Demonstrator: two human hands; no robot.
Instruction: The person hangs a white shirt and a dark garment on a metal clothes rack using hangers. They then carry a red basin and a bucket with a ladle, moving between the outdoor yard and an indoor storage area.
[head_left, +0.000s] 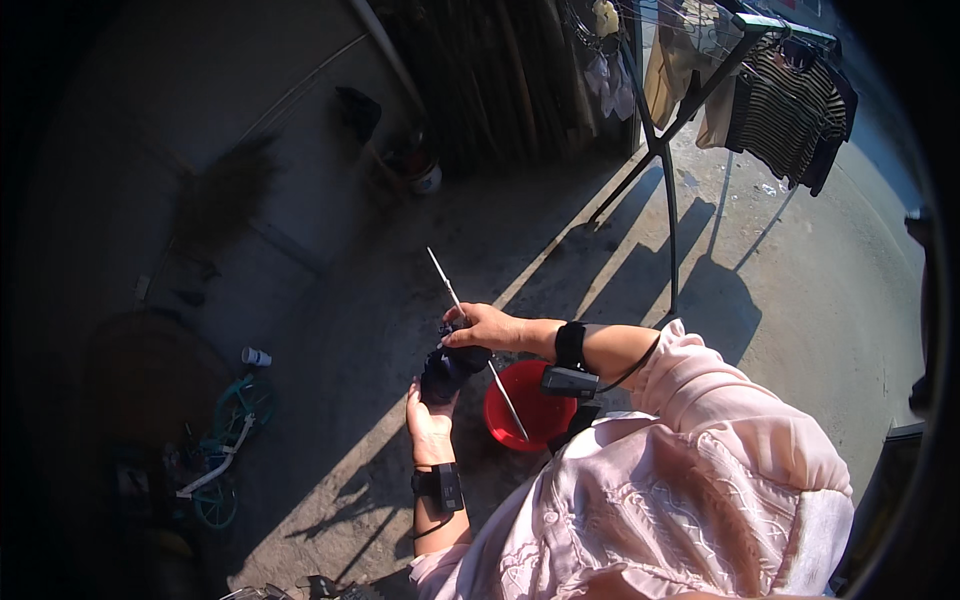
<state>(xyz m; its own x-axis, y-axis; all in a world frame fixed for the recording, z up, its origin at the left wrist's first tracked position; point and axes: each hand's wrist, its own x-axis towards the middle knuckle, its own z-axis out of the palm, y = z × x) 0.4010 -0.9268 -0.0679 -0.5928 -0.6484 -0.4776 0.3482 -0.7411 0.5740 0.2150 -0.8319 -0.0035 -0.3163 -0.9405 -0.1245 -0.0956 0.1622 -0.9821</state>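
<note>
My right hand (485, 328) is closed round a thin white pole (447, 279) that runs slantwise from above it down across the red basin. A bunched dark navy or black cloth (445, 376) hangs just below that hand, partly against the pole. My left hand (430, 415) holds the same cloth from below, its fingers mostly hidden behind it. The red basin (532, 385) stands on the ground beneath my right forearm, and its contents cannot be made out. Each wrist wears a black strap with a small box.
At the upper right, a dark metal drying rack (668, 150) carries a striped top (785, 105) and other laundry. A small teal bicycle (215, 468) and a white cup (256, 357) are at the left. A straw broom (225, 190) and a white bucket (428, 178) sit in shade.
</note>
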